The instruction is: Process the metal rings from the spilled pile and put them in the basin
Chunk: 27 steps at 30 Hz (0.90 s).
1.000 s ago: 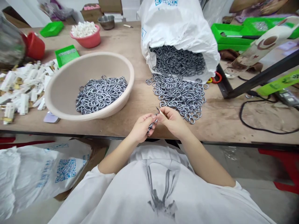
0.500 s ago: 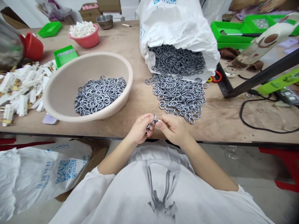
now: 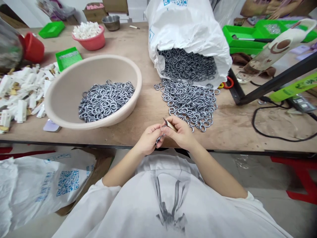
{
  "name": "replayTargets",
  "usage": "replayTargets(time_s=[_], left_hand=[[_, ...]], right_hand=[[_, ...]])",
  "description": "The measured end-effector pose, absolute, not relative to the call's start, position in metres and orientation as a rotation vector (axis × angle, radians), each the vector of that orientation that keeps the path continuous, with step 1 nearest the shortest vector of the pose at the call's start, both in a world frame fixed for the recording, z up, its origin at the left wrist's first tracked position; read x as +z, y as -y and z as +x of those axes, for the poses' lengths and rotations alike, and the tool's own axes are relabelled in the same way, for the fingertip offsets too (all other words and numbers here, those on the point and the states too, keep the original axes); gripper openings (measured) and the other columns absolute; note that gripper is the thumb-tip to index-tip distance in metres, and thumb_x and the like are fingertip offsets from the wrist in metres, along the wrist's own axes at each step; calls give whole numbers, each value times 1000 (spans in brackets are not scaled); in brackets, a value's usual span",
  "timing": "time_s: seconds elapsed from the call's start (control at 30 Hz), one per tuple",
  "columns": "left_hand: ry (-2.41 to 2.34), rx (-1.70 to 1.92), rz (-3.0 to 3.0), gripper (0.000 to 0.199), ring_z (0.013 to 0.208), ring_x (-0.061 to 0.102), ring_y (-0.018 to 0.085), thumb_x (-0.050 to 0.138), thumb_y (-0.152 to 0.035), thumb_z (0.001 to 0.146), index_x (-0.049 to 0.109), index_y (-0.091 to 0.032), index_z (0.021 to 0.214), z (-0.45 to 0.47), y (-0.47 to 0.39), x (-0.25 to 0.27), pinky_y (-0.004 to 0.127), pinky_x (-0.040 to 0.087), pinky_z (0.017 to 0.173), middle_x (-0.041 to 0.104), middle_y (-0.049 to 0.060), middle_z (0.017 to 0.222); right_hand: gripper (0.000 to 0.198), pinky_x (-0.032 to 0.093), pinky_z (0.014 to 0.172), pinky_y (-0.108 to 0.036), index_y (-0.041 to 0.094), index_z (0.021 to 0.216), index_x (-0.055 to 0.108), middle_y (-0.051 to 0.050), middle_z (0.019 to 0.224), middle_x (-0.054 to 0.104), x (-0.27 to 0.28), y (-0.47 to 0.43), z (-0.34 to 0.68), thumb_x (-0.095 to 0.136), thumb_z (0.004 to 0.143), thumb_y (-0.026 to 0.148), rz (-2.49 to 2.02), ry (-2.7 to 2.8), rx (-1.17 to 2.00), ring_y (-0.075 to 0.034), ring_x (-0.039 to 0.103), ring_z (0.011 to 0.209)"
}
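My left hand is closed on a few dark grey rings, mostly hidden by its fingers. Pinched in my right hand is a small tool with a pale handle and a dark pointed tip; its exact kind is unclear. The fingertips of both hands meet near the table's front edge. Just beyond them, a heap of loose grey rings spills from a white sack lying on its side. To the left, a large beige basin contains a pile of similar rings.
White pieces lie heaped at the left, near a green tray and a red bowl. On the right stand a black metal frame, a cable and green bins. Another person's hands show at the top right.
My right hand has turned the tool so its tip points up and away, showing more of the pale handle. My left hand has shifted slightly, and its rings are now more hidden.
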State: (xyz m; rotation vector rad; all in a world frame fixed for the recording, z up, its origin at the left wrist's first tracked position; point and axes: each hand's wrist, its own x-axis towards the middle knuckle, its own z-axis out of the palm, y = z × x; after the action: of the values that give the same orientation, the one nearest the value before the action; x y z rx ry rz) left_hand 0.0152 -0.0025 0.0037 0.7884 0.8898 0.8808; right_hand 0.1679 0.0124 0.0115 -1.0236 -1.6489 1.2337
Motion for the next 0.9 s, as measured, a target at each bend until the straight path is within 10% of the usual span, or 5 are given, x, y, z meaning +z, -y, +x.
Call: replayTargets(time_s=[0.17,0.3,0.4,0.5,0.9], left_hand=[[-1012,1069,1040,27,43,44,6,70,-40,82,60,-18,71,-23,10,43,20,31,40,54,-3,59],[-1489,1596,1624,26,60,56,12,56,-40,97,74,-21,99,-76,-11,87,27,44,57,65,1,76],[-2236,1202,2112,28,107,63,29,55,-29,96,71,-23,119,-104,-38,97,49,48,94,74,9,112],[-2469,756,2195,31,136,45,41,61,-33,93,68,-14,116,-114,-55,92,66,34,109,64,17,137],[-2134,1045,2220,28,111,61,31,46,-20,90,70,-19,106,-60,-33,73,45,40,102,72,13,113]], right_hand=[[26,35,65,-30,20,78,63,-2,70,59,8,-56,181,59,92,43,-1514,1846,763,-18,52,68],[22,38,70,-33,21,101,73,-13,105,73,6,-86,188,65,89,38,-1951,2065,292,-27,63,87],[22,37,68,-33,21,100,74,-15,109,73,3,-92,187,63,90,37,-2017,2120,218,-28,65,89],[19,34,66,-32,22,92,74,-12,99,74,2,-90,190,61,91,36,-1965,2069,244,-26,63,83],[38,26,59,-28,20,66,57,5,59,44,5,-53,182,75,77,52,-1256,1495,1108,-10,34,57]])
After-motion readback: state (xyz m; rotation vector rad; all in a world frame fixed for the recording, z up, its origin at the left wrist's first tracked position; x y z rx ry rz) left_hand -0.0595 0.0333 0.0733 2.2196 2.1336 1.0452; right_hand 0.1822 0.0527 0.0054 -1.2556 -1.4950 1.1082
